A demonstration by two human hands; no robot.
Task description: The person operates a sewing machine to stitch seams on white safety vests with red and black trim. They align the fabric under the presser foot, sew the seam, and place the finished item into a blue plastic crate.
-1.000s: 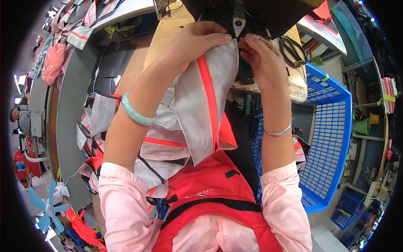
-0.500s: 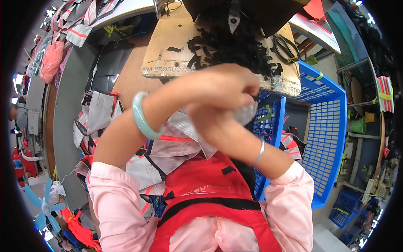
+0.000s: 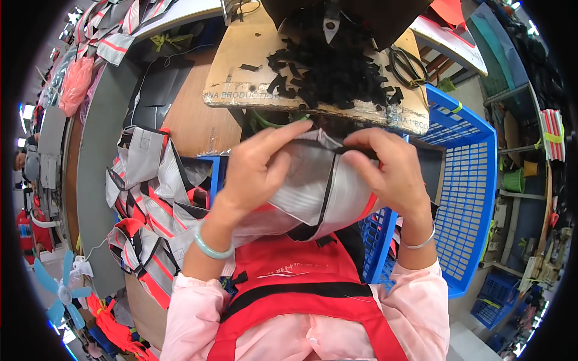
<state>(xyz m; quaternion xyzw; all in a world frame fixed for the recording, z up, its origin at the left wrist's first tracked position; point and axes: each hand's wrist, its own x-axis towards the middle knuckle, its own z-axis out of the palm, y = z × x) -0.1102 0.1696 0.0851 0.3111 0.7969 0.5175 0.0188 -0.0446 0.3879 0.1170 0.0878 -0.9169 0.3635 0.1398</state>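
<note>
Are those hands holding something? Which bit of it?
Yes, a grey cloth piece. The right hand pinches the black band along its upper edge. The left hand is at the upper left; its grip is unclear.

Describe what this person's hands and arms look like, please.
The left hand and right hand wear no gloves. A smooth, rounded, pale green bangle circles the left wrist; a thin, shiny, silver-coloured bangle circles the right. Loose light-pink fabric sleeves leave part of both forearms bare.
</note>
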